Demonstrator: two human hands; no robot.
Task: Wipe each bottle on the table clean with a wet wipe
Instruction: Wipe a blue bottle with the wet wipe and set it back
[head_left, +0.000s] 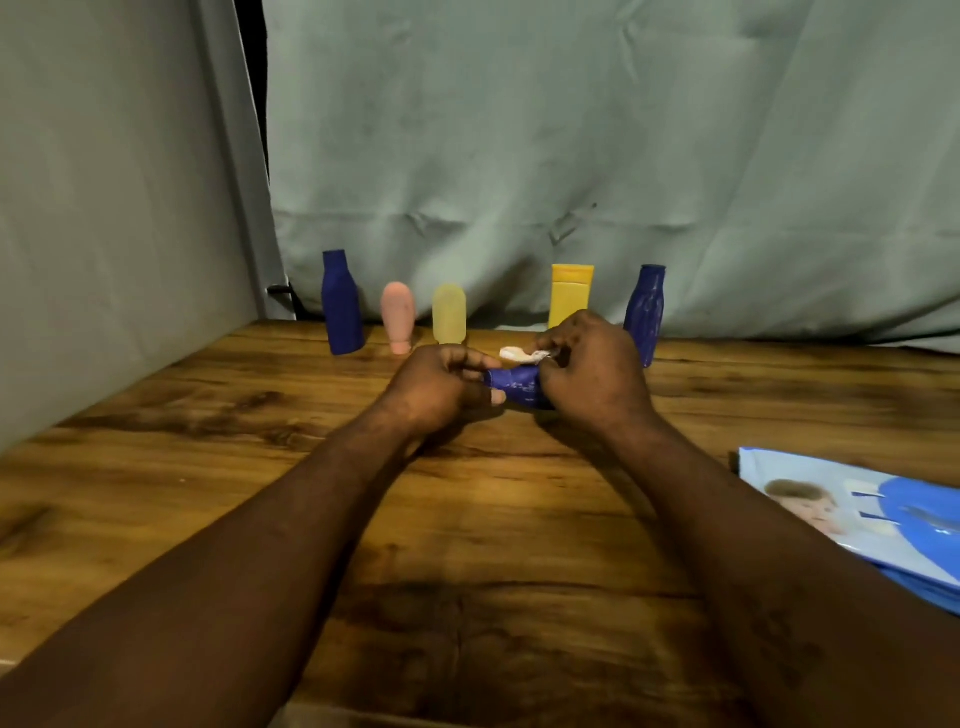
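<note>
My left hand (441, 384) curls round one end of a small blue bottle (517, 387), held on its side above the middle of the tabletop (208, 467). My right hand (592, 374) closes over its other end and pinches a crumpled wet wipe (522, 355) just above it. Beyond, from ten to two o'clock, stand a dark blue bottle (341, 304), pink bottle (398, 317), pale yellow bottle (449, 314), yellow bottle (570, 296) and ribbed blue bottle (645, 312). The wipes pack (872, 519) lies at four o'clock.

A wooden table (156, 493) with dark, streaky grain fills the foreground, warmly lit near its middle. Behind it hangs a creased grey-green cloth (571, 130). A pale flat panel (104, 182) closes the left side; a narrow dark gap (254, 78) separates them.
</note>
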